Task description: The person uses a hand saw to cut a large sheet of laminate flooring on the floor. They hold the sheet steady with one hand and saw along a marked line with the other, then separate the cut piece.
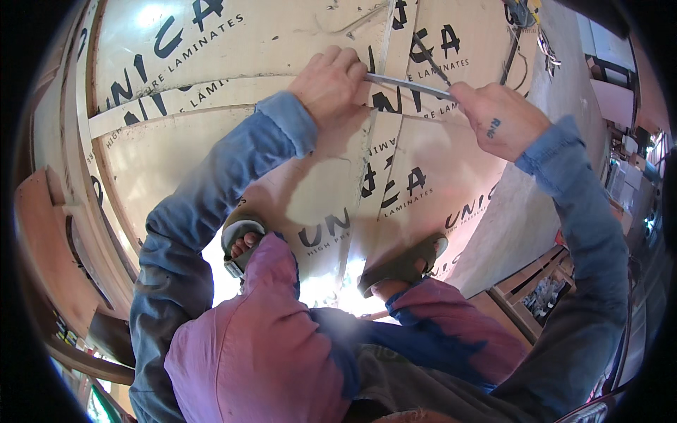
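A thin, flat grey metal strip (409,85) spans the gap between my hands, just above a pale wooden panel (310,180) with black printing. My left hand (328,81) is closed at the strip's left end, its fingers curled down over the wood. At the other end my right hand (501,118) is closed with the thumb side toward the strip. A slim dark rod (430,58) slants from beside my right fingers toward the far side; I cannot tell whether that hand holds it too. The finger pads of both hands are hidden.
My sandalled feet (243,243) rest on the panel. Raised wooden strips (169,107) cross it. A yellow-and-grey tool (523,13) with a cord lies at the far right. An open wooden box (546,296) of small items stands at the right, and a curved wooden piece (53,247) at the left.
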Motion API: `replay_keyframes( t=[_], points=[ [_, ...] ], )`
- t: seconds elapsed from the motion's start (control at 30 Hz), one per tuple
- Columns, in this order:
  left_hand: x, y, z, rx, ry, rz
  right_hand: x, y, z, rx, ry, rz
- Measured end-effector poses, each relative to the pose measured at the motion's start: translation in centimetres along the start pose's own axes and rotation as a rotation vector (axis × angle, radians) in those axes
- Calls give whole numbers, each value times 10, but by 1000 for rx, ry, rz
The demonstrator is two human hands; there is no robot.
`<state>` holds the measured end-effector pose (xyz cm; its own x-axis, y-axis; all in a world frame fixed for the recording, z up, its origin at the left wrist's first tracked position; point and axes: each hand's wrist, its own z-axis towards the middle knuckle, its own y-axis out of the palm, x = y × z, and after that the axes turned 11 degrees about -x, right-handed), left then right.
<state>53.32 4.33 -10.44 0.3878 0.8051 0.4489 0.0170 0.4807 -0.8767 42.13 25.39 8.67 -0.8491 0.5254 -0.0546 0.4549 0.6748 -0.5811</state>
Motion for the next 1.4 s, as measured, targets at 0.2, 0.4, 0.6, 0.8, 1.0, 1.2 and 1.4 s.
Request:
replay_keyframes(
  t=[0.2,0.4,0.6,0.8,1.0,1.2,1.4],
  points=[
    [13,-6,-14,-9,-119,81,-28,4,1,130,-43,-103],
    [11,-15,-11,-157,-47,85,-2,32,12,171,-63,-108],
    [11,-15,-5,-269,-13,87,23,57,30,88,-38,57],
    [9,-16,-3,-252,0,147,20,53,28,42,-2,37],
    [10,-13,7,-210,-21,121,29,63,25,85,9,49],
    [18,0,-4,-97,-90,21,-22,-1,-8,110,28,-129],
    [14,-5,2,-191,-31,81,-24,7,-2,74,49,-94]
  ],
)
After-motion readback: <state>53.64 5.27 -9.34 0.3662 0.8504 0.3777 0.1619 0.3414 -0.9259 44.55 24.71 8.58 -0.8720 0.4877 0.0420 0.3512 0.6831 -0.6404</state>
